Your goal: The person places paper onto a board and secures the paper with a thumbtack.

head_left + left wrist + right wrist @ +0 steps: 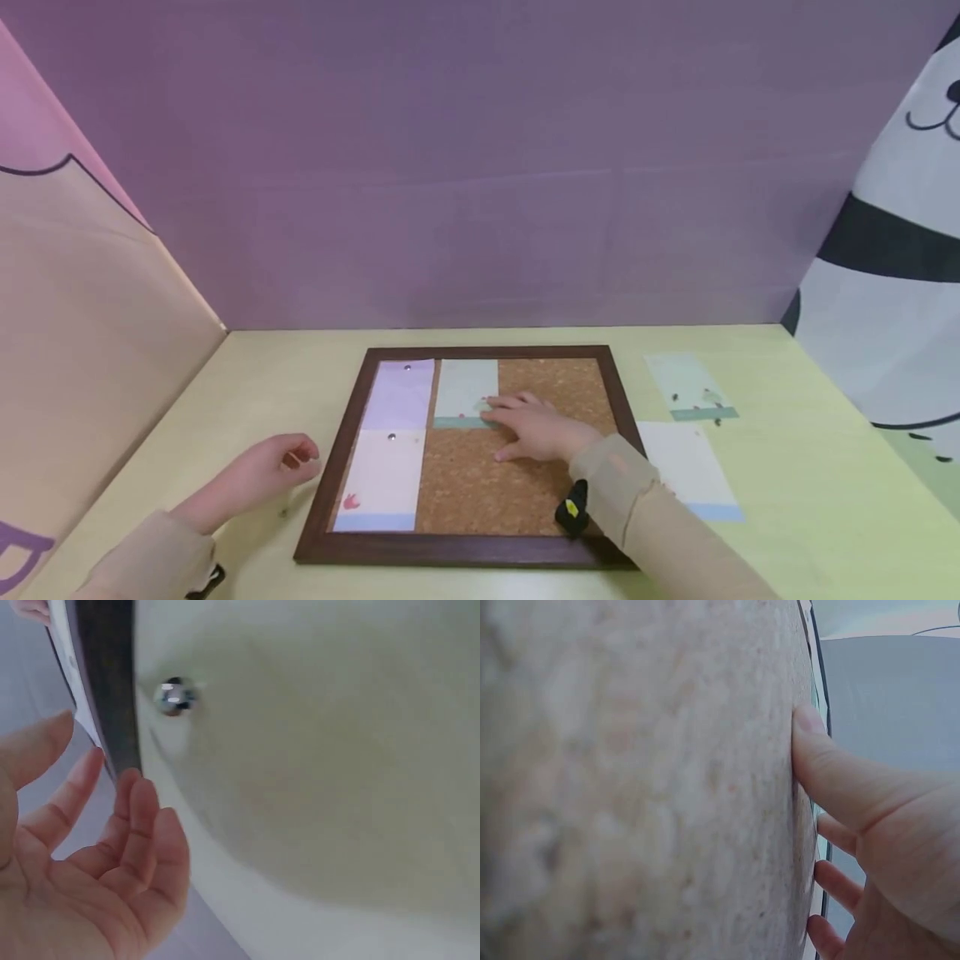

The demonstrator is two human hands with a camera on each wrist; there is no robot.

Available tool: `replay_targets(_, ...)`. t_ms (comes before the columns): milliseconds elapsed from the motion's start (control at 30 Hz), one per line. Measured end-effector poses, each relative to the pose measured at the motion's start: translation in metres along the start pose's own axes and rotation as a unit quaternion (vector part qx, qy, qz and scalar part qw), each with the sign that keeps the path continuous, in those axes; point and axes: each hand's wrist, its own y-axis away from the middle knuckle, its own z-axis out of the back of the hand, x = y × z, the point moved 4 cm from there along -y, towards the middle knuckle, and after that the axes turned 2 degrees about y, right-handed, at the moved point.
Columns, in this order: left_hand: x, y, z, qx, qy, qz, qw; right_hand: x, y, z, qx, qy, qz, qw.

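Head view: grainy, speckled cork board (487,487) with dark brown border (450,550), lower middle of picture, flat on pale counter (285,375). Right hand (536,429), centre, fingers spread, fingertips on thin white rectangular sheet (461,383) with green band, on board's upper part. Left hand (262,471), lower left: fingers loosely bent, thumb apart. Left wrist view: shiny, rounded metallic piece (175,696), upper left, near border.

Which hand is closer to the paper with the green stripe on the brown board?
Right. The right hand reaches over the lower right of the green-striped paper; the left hand is off the corkboard, to its left.
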Motion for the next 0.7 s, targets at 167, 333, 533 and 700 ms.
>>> replay_targets(167, 0.007, 0.006, -0.004, 0.037, 0.009, 0.009, 0.9992, -0.001, 0.001, 0.001, 0.0, 0.003, 0.003, 1.0)
replay_targets(333, 0.01, 0.007, -0.004, 0.038, -0.008, 0.009, 0.9992, -0.001, 0.003, 0.003, -0.001, 0.002, 0.0, 1.0)
replay_targets(533, 0.016, 0.01, -0.005, 0.043, -0.02, -0.012, 0.9988, -0.001, 0.003, 0.003, 0.001, 0.003, -0.003, 1.0)
replay_targets(700, 0.022, 0.013, -0.007, 0.049, -0.007, -0.011, 0.9987, -0.001, 0.002, 0.002, 0.006, 0.003, -0.001, 1.0)
